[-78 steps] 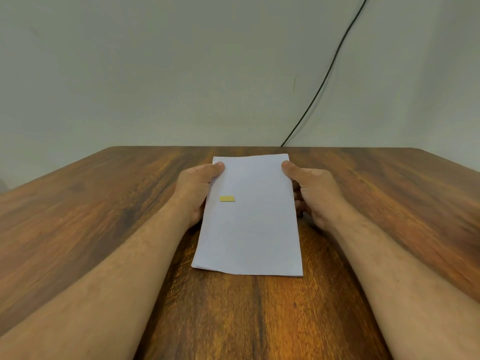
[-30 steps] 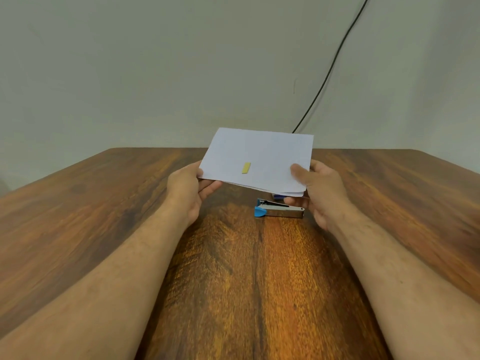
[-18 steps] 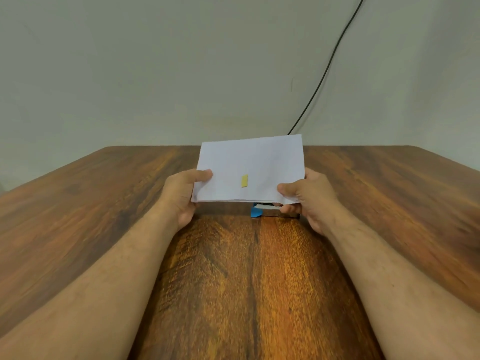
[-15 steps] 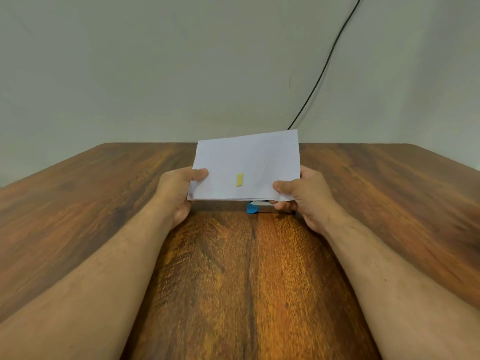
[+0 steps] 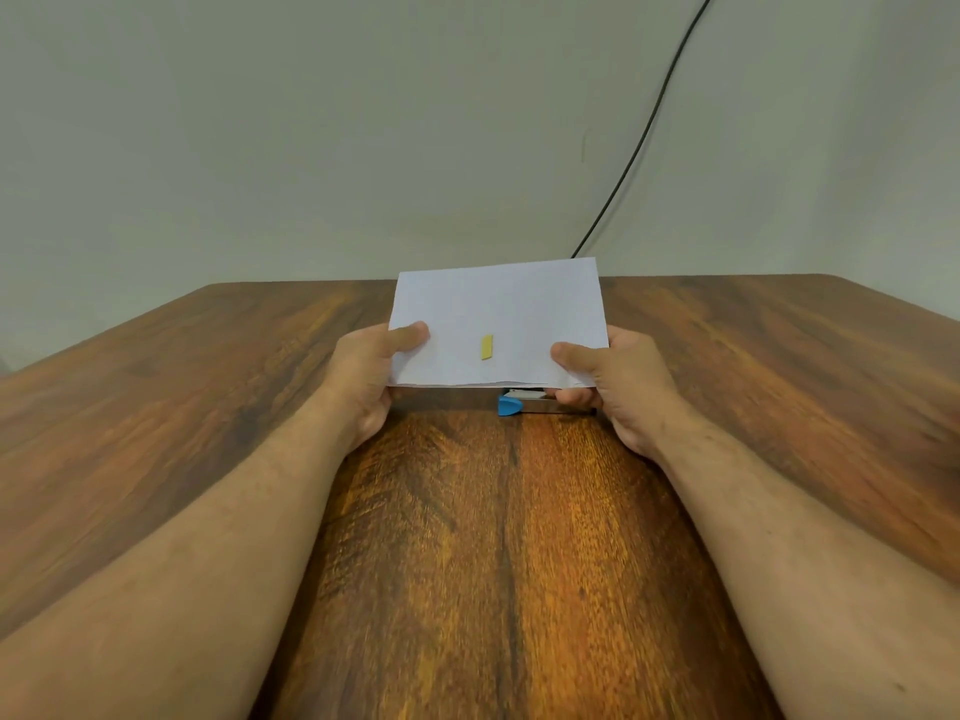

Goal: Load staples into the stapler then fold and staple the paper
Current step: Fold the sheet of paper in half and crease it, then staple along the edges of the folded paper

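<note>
A folded white paper with a small yellow sticker is held up off the table, tilted toward me. My left hand pinches its lower left corner, thumb on the front. My right hand pinches the lower right corner the same way. Below the paper's bottom edge lies a stapler with a blue tip and a metal body, mostly hidden by the paper and my right hand.
A wooden table with a dark grain fills the view and ends at a plain wall. A black cable runs down the wall to the table's far edge.
The paper lay flat lengthwise on the table, then both hands lifted it, turned it sideways and raised it upright, uncovering the stapler. In the last half second it barely moved.
</note>
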